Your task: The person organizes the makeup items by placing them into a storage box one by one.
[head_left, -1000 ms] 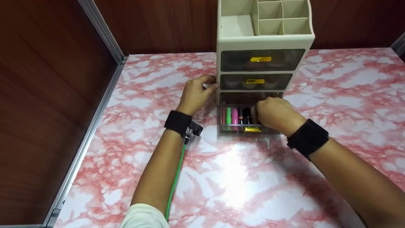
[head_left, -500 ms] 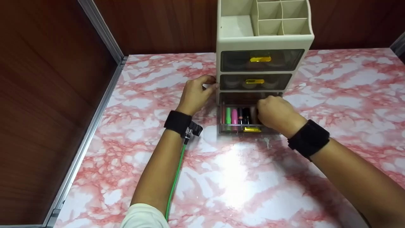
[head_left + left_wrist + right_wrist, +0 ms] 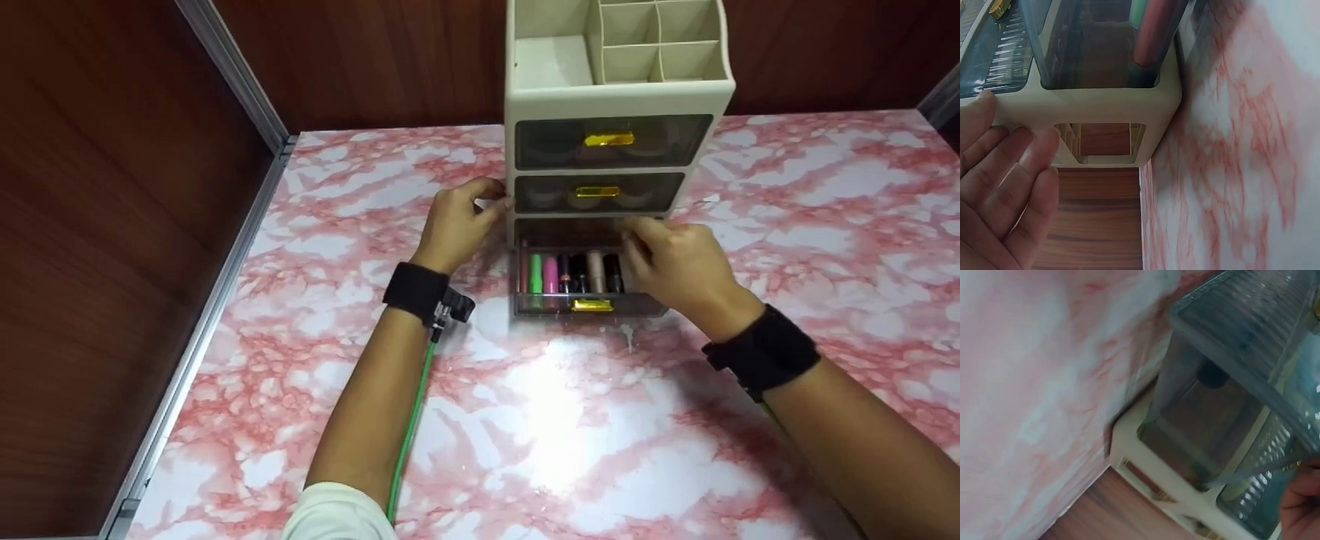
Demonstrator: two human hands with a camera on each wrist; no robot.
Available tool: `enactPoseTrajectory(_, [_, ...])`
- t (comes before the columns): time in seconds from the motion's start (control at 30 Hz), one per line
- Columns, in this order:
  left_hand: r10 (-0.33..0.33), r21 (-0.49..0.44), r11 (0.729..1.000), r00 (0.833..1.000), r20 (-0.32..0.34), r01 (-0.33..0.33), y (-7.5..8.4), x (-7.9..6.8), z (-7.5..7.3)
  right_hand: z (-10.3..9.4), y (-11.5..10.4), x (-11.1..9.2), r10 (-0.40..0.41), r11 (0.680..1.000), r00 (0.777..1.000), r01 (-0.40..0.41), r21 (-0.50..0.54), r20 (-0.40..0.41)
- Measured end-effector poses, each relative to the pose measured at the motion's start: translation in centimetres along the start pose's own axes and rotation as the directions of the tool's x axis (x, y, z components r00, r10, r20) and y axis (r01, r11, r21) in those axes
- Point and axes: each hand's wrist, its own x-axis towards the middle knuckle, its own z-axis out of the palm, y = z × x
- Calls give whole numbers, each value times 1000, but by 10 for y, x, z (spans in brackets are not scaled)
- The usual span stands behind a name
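Observation:
A cream drawer organizer (image 3: 622, 99) stands at the back of the table, its bottom drawer (image 3: 544, 301) pulled out. Inside lie several tubes and lipsticks: a green tube (image 3: 535, 274), a pink tube (image 3: 551, 274), a beige tube (image 3: 596, 271) and a black one (image 3: 613, 274) among them. My left hand (image 3: 459, 221) rests against the organizer's left side, with the thumb at its front edge and the fingers loosely bent in the left wrist view. Over the drawer's right end is my right hand (image 3: 679, 262), its fingers loosely bent near the rim, nothing visible in them.
Two upper drawers with gold handles, the top one (image 3: 613, 140) and the middle one (image 3: 598, 192), are closed. Divided compartments (image 3: 630, 64) form the organizer's top. Brown panels (image 3: 390, 60) stand behind and at the left of the marbled table (image 3: 337, 315).
My right hand has drawn back to the right and its fingers have lifted from the drawer's contents, uncovering the beige and black tubes. The left hand stays at the organizer's side.

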Motion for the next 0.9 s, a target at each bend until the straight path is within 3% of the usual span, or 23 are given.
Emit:
enactPoseTrajectory(0.1, [5,11,1000,1000,-2,-5,0,0,-2,-5,2,-4,-51,998,995,52,16,-86])
enactPoseTrajectory(0.23, [-2,54,999,1000,9,2,0,-2,-5,-10,3,-10,-74,997,989,77,20,-132])
enactPoseTrajectory(0.4, [19,105,994,1000,3,-19,7,-1,-14,-20,4,-21,-29,998,973,39,39,-231])
enactPoseTrajectory(0.47, [48,130,991,999,-25,-44,14,-2,-21,-26,5,-26,9,1000,972,-3,27,-234])
enactPoseTrajectory(0.57, [100,183,979,993,-57,-88,32,-5,-37,-35,7,-30,115,993,983,-117,-6,-141])
enactPoseTrajectory(0.63, [135,222,968,989,-59,-118,47,-8,-48,-42,9,-30,233,972,972,-233,-37,-23])
enactPoseTrajectory(0.77, [199,242,951,980,0,-193,72,-13,-59,-56,18,-26,426,905,871,-411,-114,245])
enactPoseTrajectory(0.83, [226,227,946,973,41,-229,78,-15,-57,-61,21,-25,453,890,825,-438,-125,338])
enactPoseTrajectory(0.9, [239,219,943,968,79,-251,81,-16,-53,-63,22,-26,444,893,807,-434,-117,390])
